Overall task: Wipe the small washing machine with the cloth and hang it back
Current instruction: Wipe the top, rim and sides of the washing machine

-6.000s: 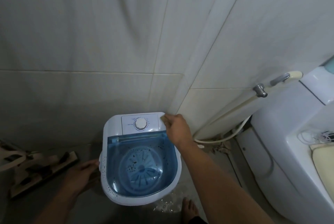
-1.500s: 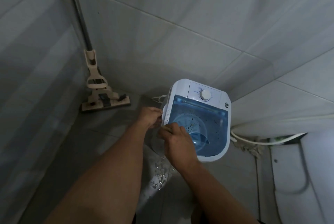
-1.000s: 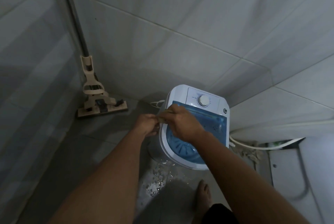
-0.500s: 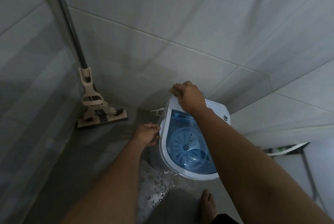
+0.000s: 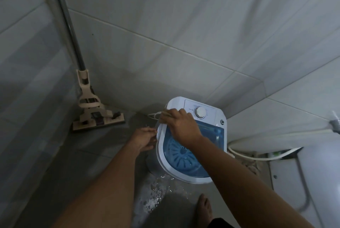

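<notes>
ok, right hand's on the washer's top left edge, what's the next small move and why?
Probably draw the right hand along the white rim toward the near edge. It presses on the washing machine's far-left corner, the cloth barely showing under it, while the left hand steadies the side. The near rim lies untouched by either hand.

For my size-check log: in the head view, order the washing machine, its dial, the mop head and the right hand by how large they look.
1. washing machine
2. mop head
3. right hand, close to the mop head; unsure
4. dial
</notes>
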The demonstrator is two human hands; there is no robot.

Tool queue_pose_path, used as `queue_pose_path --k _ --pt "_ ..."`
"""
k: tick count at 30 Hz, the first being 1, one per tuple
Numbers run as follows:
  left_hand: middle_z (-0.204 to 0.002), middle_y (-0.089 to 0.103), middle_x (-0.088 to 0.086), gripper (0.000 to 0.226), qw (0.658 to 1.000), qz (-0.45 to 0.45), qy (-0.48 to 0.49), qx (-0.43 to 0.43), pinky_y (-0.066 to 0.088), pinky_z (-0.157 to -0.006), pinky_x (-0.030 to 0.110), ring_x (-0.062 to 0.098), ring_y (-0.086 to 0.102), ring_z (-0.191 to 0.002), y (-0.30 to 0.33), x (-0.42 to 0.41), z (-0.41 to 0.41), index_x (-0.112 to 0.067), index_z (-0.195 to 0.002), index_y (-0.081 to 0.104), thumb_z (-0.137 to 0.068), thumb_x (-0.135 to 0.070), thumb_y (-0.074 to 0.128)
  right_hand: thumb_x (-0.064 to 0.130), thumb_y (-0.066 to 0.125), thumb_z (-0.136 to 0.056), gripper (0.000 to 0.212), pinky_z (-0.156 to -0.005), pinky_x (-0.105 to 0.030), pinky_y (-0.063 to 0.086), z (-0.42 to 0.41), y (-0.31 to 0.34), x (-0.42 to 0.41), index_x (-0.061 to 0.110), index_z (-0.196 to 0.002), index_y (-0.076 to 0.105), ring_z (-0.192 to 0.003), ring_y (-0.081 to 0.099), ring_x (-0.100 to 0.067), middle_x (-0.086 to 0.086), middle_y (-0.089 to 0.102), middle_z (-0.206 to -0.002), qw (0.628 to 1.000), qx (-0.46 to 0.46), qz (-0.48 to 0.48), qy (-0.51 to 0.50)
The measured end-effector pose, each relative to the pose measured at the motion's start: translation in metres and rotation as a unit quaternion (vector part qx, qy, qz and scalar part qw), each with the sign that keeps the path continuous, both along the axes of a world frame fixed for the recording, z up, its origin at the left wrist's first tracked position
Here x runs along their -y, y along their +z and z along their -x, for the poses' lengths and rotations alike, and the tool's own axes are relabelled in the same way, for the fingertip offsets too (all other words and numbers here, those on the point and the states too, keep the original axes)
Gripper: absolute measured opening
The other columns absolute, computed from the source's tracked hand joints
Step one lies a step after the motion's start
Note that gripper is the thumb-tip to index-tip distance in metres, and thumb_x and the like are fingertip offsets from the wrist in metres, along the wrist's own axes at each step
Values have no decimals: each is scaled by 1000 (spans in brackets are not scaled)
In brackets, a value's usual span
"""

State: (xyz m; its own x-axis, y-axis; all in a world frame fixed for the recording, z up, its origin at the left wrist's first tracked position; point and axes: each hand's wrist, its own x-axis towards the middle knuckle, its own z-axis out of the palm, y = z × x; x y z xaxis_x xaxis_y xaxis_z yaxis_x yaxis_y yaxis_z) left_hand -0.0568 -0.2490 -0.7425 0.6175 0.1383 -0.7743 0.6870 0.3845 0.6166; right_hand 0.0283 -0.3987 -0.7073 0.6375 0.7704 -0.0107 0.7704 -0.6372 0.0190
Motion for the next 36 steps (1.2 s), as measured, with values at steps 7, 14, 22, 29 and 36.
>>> queue_pose_path --k 7,14,22,29,36 --pt "-96 70 10 17 1000 21 4 -8 54 -77 34 22 63 -83 7 -2 1 -16 -99 71 -94 -18 54 23 57 -92 53 -92 -41 49 38 -6 18 35 -144 51 -116 54 -24 2 54 -141 989 -74 28 127" --pt "-103 69 13 17 1000 14 -9 5 52 -66 28 18 62 -81 5 -3 2 -15 -107 67 -91 -14 62 18 55 -101 34 -96 -36 50 -11 34 28 31 -131 64 -114 55 -18 -1 61 -126 981 -122 -148 8" --pt "-115 64 4 18 1000 6 -3 5 53 -83 36 13 60 -74 -2 -1 -2 -18 -107 68 -89 -16 67 11 63 -91 40 -88 -40 47 -66 20 -17 24 -129 67 -108 55 -37 -11 58 -126 992 -42 -24 -120" --pt "-101 68 10 25 1000 12 6 1 53 -83 35 15 61 -78 3 0 -1 -14 -115 66 -90 -15 66 20 64 -88 41 -81 -37 47 -60 43 -27 26 -128 65 -109 57 -33 -9 56 -122 985 -56 152 57" --pt "-104 73 8 24 1000 16 10 -10 53 -82 33 15 63 -81 4 -1 1 -17 -113 70 -90 -17 61 31 56 -100 29 -88 -44 55 -77 45 -21 26 -126 69 -105 61 -38 -14 60 -117 992 -101 3 -70"
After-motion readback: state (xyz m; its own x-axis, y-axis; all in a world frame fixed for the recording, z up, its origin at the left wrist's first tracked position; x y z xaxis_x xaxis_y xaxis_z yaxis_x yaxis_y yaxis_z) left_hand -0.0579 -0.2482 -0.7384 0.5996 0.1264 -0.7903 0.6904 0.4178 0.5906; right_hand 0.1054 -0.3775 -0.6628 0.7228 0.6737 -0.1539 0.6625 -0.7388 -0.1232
